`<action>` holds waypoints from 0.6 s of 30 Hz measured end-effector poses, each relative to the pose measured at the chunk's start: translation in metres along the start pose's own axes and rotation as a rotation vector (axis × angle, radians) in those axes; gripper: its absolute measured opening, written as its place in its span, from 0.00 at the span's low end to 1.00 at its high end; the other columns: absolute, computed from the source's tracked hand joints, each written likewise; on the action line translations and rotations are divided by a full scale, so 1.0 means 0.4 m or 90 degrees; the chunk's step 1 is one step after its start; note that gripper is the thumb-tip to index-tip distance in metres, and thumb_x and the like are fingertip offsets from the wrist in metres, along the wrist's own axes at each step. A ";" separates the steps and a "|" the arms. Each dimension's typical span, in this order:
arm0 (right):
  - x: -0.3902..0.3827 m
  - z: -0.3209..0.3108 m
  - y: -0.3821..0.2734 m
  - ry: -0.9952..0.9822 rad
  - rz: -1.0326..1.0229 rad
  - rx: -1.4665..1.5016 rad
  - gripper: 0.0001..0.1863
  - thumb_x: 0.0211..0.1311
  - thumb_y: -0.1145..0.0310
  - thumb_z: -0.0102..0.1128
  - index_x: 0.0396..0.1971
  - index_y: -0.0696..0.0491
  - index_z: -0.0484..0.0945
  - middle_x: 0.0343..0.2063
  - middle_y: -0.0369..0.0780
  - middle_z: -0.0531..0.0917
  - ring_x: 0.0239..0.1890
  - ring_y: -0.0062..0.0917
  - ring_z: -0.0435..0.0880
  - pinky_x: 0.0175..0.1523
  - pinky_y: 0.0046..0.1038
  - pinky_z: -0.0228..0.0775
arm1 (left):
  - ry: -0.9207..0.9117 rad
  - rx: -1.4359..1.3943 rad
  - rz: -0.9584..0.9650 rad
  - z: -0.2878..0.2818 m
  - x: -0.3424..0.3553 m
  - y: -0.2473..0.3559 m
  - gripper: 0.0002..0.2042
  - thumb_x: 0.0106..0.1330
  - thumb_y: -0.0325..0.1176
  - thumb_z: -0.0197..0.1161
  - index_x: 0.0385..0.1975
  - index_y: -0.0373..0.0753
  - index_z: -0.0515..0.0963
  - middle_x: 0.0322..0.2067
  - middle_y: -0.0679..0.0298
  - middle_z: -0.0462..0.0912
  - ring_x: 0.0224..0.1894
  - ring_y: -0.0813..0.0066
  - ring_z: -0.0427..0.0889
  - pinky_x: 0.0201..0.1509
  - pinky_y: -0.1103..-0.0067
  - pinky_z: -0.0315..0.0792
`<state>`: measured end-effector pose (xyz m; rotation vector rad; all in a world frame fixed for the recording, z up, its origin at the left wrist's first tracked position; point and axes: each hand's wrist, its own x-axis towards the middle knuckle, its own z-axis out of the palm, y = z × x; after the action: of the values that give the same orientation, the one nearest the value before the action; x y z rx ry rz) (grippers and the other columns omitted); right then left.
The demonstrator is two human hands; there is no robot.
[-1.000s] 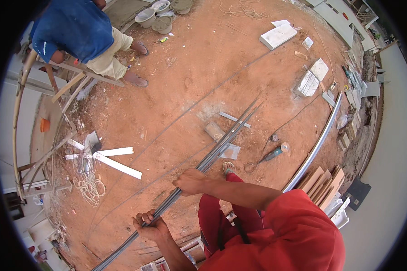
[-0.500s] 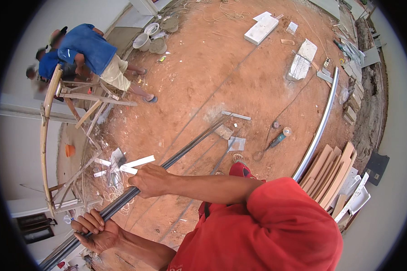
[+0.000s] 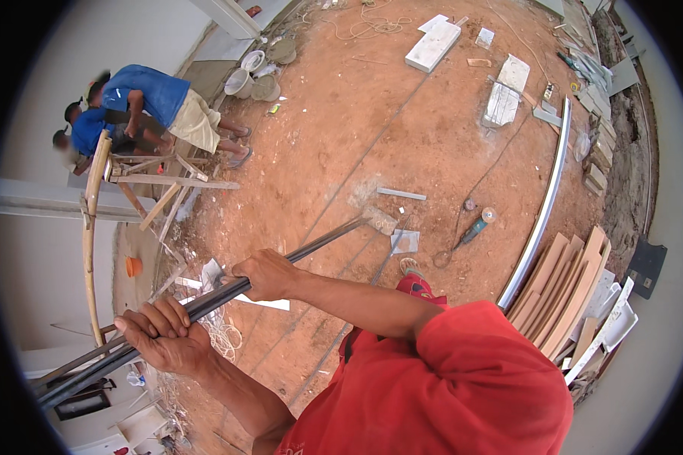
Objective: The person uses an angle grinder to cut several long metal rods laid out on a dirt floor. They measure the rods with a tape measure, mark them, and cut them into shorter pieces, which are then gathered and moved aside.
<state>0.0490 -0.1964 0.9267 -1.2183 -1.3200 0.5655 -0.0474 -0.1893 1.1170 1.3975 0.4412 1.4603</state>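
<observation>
A bundle of long dark metal bars (image 3: 214,298) runs slantwise from the lower left toward the middle of the ground. My left hand (image 3: 167,337) is wrapped round the bars at the lower left, thumb and fingers closed on them. Farther along, my right hand (image 3: 264,276) grips the same bundle from its near side. Beyond the left hand, the bars' near ends stand a little apart. Their far end reaches a dusty block (image 3: 380,221) on the ground; whether they touch it I cannot tell.
A green angle grinder (image 3: 472,230) with a cord lies right of the block. Stacked brown boards (image 3: 558,280) and a long pale metal strip (image 3: 539,216) lie at the right. A wooden trestle (image 3: 92,220) stands at the left, with people in blue shirts (image 3: 155,89) behind it.
Both my hands have moved slightly up and right with the bars. The bars' near ends have spread apart, and their far end has drawn back from the short metal strip.
</observation>
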 end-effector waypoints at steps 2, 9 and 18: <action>-0.010 -0.018 0.043 0.048 0.002 0.022 0.10 0.49 0.66 0.69 0.21 0.58 0.81 0.18 0.52 0.80 0.25 0.51 0.83 0.32 0.45 0.73 | 0.013 -0.003 -0.021 0.015 -0.008 -0.052 0.25 0.82 0.47 0.50 0.18 0.49 0.55 0.11 0.73 0.49 0.11 0.83 0.48 0.15 0.82 0.50; 0.003 -0.057 0.139 0.130 -0.056 0.015 0.13 0.50 0.63 0.72 0.22 0.58 0.83 0.19 0.51 0.81 0.26 0.50 0.83 0.31 0.42 0.73 | -0.011 0.018 -0.042 0.093 0.006 -0.127 0.25 0.82 0.45 0.51 0.18 0.48 0.57 0.11 0.71 0.52 0.10 0.82 0.50 0.14 0.82 0.52; -0.019 -0.085 0.297 0.160 -0.009 0.009 0.14 0.47 0.64 0.74 0.23 0.59 0.81 0.19 0.53 0.79 0.25 0.50 0.83 0.30 0.40 0.73 | 0.017 0.056 -0.051 0.163 -0.011 -0.263 0.25 0.81 0.43 0.53 0.17 0.47 0.57 0.10 0.70 0.54 0.09 0.81 0.53 0.13 0.82 0.54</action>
<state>0.1149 -0.1748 0.8244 -1.2247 -1.1095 0.3962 0.0526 -0.1740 1.0459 1.4141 0.5783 1.4113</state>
